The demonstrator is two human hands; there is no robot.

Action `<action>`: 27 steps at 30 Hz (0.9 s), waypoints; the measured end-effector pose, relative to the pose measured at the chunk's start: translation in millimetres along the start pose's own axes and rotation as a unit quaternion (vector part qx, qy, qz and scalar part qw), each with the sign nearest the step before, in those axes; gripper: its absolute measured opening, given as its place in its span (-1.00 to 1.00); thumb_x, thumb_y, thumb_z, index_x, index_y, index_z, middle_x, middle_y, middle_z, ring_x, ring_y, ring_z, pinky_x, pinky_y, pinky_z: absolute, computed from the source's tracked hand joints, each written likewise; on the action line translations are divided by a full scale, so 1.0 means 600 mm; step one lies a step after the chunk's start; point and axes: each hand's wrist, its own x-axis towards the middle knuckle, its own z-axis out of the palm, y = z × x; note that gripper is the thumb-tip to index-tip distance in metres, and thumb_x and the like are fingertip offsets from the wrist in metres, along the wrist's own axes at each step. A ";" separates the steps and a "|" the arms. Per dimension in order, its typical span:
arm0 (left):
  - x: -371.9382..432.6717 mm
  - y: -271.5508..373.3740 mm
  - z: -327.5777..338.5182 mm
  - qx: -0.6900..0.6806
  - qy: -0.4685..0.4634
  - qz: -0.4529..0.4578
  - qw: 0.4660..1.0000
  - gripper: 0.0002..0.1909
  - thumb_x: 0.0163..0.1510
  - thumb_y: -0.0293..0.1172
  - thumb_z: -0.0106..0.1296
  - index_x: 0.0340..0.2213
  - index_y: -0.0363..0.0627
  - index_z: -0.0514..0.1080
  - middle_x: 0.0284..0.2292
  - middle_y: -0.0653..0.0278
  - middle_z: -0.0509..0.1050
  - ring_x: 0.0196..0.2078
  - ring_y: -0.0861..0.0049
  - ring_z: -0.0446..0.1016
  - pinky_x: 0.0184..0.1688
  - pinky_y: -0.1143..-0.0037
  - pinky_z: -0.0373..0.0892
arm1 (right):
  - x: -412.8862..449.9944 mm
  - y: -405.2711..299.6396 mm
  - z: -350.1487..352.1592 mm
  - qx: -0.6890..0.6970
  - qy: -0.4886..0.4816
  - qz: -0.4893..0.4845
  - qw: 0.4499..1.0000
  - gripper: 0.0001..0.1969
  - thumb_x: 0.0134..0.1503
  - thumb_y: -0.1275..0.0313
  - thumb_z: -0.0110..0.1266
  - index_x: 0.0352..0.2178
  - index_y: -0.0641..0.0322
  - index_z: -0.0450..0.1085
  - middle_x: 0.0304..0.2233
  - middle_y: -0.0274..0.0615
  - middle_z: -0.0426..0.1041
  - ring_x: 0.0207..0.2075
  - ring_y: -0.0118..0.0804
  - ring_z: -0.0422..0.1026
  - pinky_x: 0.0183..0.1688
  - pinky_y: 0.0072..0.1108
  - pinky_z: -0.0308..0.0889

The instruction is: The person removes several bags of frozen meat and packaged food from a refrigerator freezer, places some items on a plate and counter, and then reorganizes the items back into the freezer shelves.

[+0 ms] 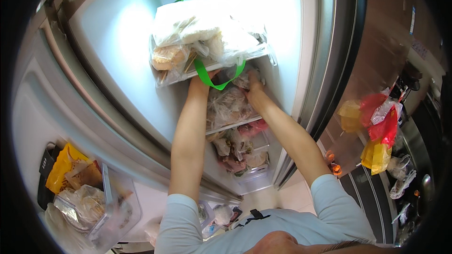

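Both arms reach into an open, lit refrigerator. My left hand (213,74) is at the underside of the upper shelf (208,67), its fingers largely hidden behind a hanging green strap (219,85). To the right, my right hand (255,86) has its fingers against a clear plastic bag (241,79) on the shelf below; whether it grips the bag is hard to see. Beneath both hands lie more clear plastic bags of food (227,106). White and clear plastic bags (208,24) fill the upper shelf, and an orange-brown food item (169,57) shows through one.
The open door (46,88) at the left carries a bin (105,197) with a yellow package (63,169) and bagged food. Below the hands, a lower compartment holds bagged food (236,151). Red and yellow plastic bags (383,127) hang at the right.
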 end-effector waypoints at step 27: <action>-0.021 -0.116 -0.014 0.204 0.182 -0.062 0.960 -0.56 -0.04 -0.31 -0.04 -0.08 0.00 0.18 -0.09 0.15 0.17 -0.07 0.33 0.17 -0.23 0.24 0.36 | -0.278 0.000 -0.313 0.445 -0.359 0.401 0.716 -0.27 -0.06 0.42 0.01 0.02 0.56 -0.22 -0.38 0.03 0.18 -0.66 -0.46 0.26 -0.69 -0.76 0.30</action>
